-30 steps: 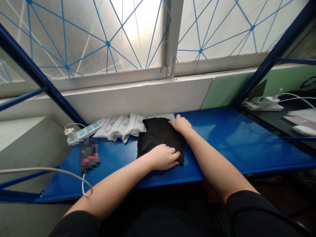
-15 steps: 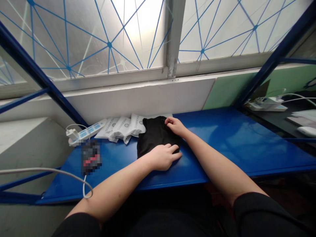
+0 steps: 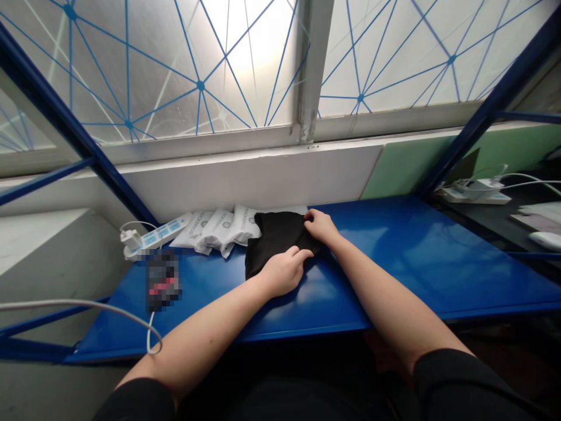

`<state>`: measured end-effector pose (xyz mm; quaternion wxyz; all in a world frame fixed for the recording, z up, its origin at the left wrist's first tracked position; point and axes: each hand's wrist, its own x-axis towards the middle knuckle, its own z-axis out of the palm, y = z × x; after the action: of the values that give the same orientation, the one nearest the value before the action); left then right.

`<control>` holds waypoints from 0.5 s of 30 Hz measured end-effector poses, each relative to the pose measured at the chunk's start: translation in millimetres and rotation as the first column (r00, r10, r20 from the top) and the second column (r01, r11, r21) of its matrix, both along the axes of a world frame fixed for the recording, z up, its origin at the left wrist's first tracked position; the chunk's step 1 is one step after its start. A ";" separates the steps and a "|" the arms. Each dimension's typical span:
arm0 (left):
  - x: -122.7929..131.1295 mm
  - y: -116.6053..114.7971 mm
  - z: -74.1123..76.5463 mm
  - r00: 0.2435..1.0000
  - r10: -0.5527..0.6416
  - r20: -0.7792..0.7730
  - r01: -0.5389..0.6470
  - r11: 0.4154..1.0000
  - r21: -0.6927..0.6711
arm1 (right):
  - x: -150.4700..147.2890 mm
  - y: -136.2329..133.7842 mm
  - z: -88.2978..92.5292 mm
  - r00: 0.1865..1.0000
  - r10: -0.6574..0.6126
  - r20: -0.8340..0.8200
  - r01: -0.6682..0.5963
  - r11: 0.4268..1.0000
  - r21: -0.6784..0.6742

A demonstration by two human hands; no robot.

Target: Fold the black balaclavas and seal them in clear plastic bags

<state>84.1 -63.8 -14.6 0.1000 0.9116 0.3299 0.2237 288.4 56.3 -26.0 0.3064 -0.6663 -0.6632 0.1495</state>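
Observation:
A black cloth (image 3: 274, 240) lies bunched and folded on the blue metal shelf (image 3: 394, 275), against the row of white sealed packets (image 3: 214, 230). My right hand (image 3: 322, 227) pinches its far right corner. My left hand (image 3: 283, 271) sits at the cloth's near edge, fingers curled over the fold. The cloth's lower part is hidden under that hand.
A white power strip (image 3: 158, 237) lies at the shelf's back left, beside a pixelated object (image 3: 163, 282). A grey cable (image 3: 87, 305) crosses the lower left. Frosted windows and a blue frame stand behind; a mouse (image 3: 544, 240) sits on a dark desk at right.
The black cloth has drawn together into a smaller, narrower shape, with its near edge pulled back. My left hand has moved up the shelf toward the packets, and my right hand now pinches the corner.

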 end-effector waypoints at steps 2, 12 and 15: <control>0.6 -0.4 -1.9 0.996 -0.047 0.071 0.049 0.998 -0.040 | 10.1 3.7 1.2 0.995 -0.094 -0.020 0.094 0.996 0.009; 2.2 4.0 -2.3 0.975 -0.149 0.165 0.134 0.986 0.098 | 32.6 26.1 -9.8 0.842 -0.205 -0.498 0.258 0.965 0.038; 1.3 5.6 -2.9 0.980 -0.146 0.134 0.125 0.980 0.155 | 20.3 24.9 -15.7 0.829 -0.157 -0.537 0.205 0.978 0.029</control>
<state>85.3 -58.2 -17.5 0.0719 0.9182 0.2415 0.3056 308.7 81.3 -41.8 0.5192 -0.6447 -0.4919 0.2699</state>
